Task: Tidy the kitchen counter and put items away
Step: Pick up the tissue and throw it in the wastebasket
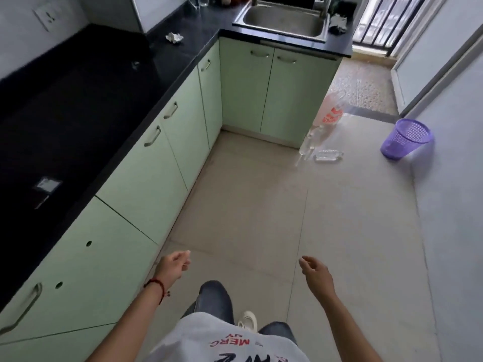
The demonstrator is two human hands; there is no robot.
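A black L-shaped counter [78, 105] runs along the left and turns at the far end to a steel sink [283, 20]. A crumpled white paper [174, 37] lies on the counter near the corner. A small card or packet [47, 184] lies on the near part of the counter. A crumpled cloth [338, 23] sits right of the sink. My left hand [173, 265] and my right hand [315, 273] hang low over the floor, fingers loosely curled, holding nothing. Both are far from the counter items.
Pale green cabinets [146, 173] stand under the counter. On the floor by the cabinet end are a plastic bag [330, 111], a clear bottle [328, 155] lying down, and a purple mesh bin [405, 139] near the right wall. A glass [203, 0] stands at the far back.
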